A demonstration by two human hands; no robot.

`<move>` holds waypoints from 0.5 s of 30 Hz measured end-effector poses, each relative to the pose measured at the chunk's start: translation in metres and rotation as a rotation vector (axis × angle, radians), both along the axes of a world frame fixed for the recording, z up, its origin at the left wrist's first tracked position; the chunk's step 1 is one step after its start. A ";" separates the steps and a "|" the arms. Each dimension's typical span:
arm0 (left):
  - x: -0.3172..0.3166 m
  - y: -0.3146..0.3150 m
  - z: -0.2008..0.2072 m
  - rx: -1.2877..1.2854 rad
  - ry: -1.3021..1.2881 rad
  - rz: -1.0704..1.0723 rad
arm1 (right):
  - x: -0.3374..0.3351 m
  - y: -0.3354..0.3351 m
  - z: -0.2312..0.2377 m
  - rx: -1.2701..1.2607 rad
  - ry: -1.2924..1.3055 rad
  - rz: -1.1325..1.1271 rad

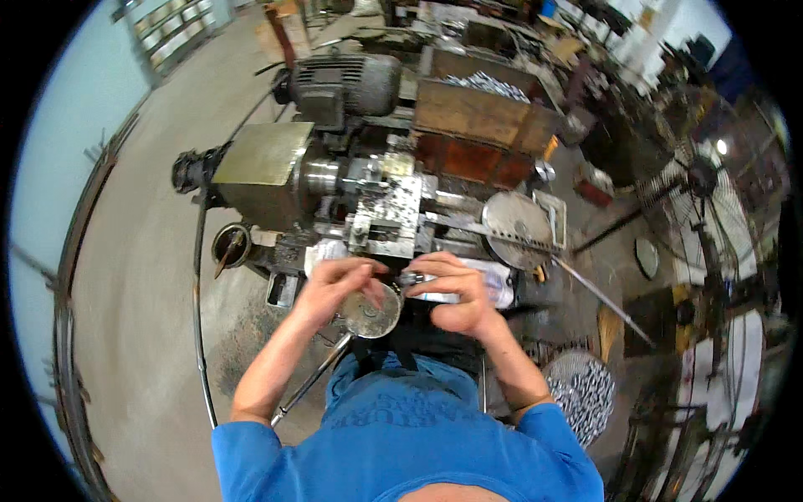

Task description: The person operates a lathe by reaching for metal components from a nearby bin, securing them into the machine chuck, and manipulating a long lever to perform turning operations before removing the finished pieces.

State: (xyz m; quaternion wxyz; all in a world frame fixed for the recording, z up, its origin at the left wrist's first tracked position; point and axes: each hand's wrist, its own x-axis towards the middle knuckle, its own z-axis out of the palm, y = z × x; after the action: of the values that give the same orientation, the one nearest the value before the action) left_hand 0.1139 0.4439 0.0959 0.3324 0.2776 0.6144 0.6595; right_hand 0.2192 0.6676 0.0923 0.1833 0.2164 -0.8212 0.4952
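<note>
My left hand [335, 284] has its fingers bent around the rim of a round shiny metal disc or cup [370, 314] held in front of my chest. My right hand [456, 293] is curled over a small metal part [411, 279] right beside the disc, its fingers closed on it. Both hands are close together, just in front of the metal carriage [385, 213] of a small lathe-like machine. A clear plastic bottle [493, 289] lies under my right hand.
The machine has a grey motor [347, 84] at the back and a boxy headstock [263, 171]. A wooden crate of shiny metal parts [485, 105] stands behind. A basket of metal pieces [581, 393] sits at lower right, and a standing fan [703, 201] further right. A long metal lever [314, 381] runs below my left forearm.
</note>
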 end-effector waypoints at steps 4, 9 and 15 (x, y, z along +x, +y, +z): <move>0.014 0.017 -0.010 0.462 -0.604 -0.103 | -0.028 -0.045 0.017 -0.024 0.052 0.000; 0.006 0.008 -0.012 0.290 -0.253 0.155 | -0.027 -0.063 0.024 0.204 0.186 -0.151; -0.009 -0.002 0.001 -0.097 0.312 0.294 | -0.045 -0.068 0.028 0.343 0.118 0.003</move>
State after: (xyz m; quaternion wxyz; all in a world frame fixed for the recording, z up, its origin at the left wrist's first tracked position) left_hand 0.1054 0.4422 0.0964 0.1463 0.2675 0.7232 0.6197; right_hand 0.1738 0.5999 0.1207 0.1907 0.2742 -0.8812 0.3347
